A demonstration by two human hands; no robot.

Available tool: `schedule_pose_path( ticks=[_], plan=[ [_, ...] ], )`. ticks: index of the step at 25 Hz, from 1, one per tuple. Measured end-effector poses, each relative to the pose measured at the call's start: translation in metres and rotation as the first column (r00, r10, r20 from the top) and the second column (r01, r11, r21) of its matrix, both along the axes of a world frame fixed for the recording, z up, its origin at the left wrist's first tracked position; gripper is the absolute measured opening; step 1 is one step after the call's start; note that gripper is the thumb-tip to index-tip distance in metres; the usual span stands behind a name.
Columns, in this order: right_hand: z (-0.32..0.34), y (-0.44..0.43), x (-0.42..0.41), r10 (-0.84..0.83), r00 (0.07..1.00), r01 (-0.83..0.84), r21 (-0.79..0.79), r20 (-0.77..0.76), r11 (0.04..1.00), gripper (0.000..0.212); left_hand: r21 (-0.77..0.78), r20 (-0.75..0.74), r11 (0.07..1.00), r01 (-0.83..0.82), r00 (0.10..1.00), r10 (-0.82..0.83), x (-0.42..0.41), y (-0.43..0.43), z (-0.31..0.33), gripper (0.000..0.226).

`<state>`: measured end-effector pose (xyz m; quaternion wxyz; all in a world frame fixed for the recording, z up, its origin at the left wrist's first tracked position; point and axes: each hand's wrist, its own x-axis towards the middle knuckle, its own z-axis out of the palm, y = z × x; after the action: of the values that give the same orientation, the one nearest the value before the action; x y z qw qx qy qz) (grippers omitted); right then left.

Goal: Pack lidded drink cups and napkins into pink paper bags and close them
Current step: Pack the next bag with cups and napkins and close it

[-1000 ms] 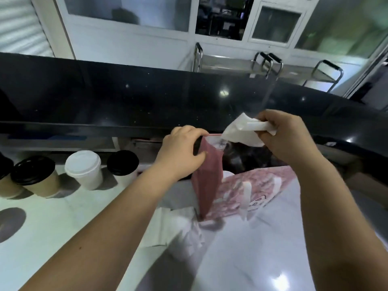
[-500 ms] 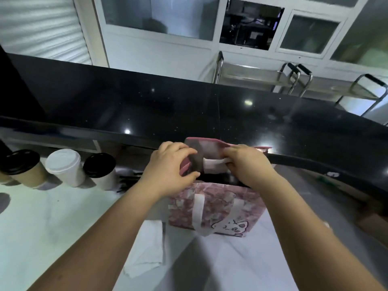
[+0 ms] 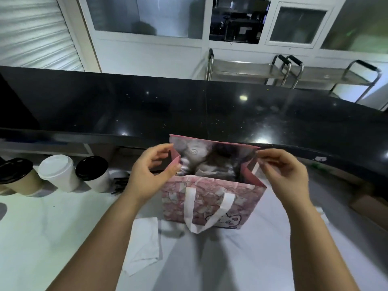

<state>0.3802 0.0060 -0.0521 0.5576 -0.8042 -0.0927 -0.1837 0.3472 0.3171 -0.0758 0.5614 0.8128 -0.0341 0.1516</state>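
Observation:
A pink paper bag with white handles stands open on the white counter, dim shapes of cups and a napkin inside. My left hand pinches the bag's left side fold at the top edge. My right hand pinches the right side fold at the rim. A white napkin lies flat on the counter left of the bag. Three lidded cups stand at the left: a brown one with a black lid, a white one with a white lid and a white one with a black lid.
A raised black counter ledge runs across just behind the bag. Metal trolleys stand beyond it. A brown cardboard box sits at the right edge. Small dark items lie behind my left wrist.
My right hand has left the bag's mouth without the napkin, which is now inside. Both hands have moved apart to the bag's side folds.

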Motion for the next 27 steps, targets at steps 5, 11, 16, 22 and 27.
schedule_pose_path(
  ticks=[5,11,16,22,27],
  plan=[
    [-0.049,-0.018,-0.03,0.208,0.942,-0.126,0.299,-0.263,0.946,0.029,-0.194,-0.131,0.978,0.075,0.986,-0.102,-0.015,0.0,-0.026,0.051],
    [-0.068,0.031,-0.044,0.081,0.961,0.045,0.439,-0.265,0.897,0.022,-0.377,-0.119,0.925,0.04,0.989,-0.091,-0.014,-0.01,-0.028,0.016],
    [-0.069,0.035,-0.044,0.076,0.955,0.063,0.447,-0.286,0.892,0.014,-0.404,-0.146,0.913,0.064,0.98,-0.133,-0.016,0.008,-0.033,0.011],
    [-0.06,0.02,-0.023,0.047,0.955,0.06,0.347,-0.293,0.936,0.01,-0.193,-0.088,0.98,0.056,0.993,-0.074,0.007,0.015,-0.027,0.021],
    [-0.06,0.008,-0.002,0.221,0.906,-0.078,0.37,-0.36,0.926,0.009,-0.272,-0.113,0.949,0.162,0.974,-0.198,0.028,0.019,-0.023,0.024]
  ],
)
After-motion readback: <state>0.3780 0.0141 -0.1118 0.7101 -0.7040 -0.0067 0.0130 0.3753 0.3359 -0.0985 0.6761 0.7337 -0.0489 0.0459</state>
